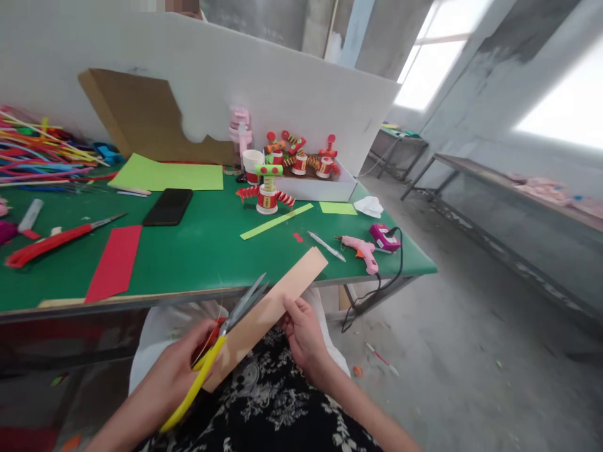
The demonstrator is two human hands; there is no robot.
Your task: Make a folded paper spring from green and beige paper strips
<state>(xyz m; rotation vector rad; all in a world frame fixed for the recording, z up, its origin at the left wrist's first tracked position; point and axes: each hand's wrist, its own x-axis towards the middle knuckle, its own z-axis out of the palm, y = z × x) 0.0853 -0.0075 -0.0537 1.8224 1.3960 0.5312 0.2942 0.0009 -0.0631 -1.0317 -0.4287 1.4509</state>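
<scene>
My left hand is closed round the handles of yellow-and-red scissors. Their grey blades point up and to the right, lying along a long tan cardboard strip. My right hand pinches the strip's lower edge near its middle, thumb on top. Both hands are over my lap, just below the front edge of the green table. The strip's far end reaches up over the table edge.
On the table lie a red paper strip, long red scissors, a black phone, green paper, a pink glue gun with its cord, and a paper-cup figure. A white box holds more figures. Pipe cleaners are piled at the left.
</scene>
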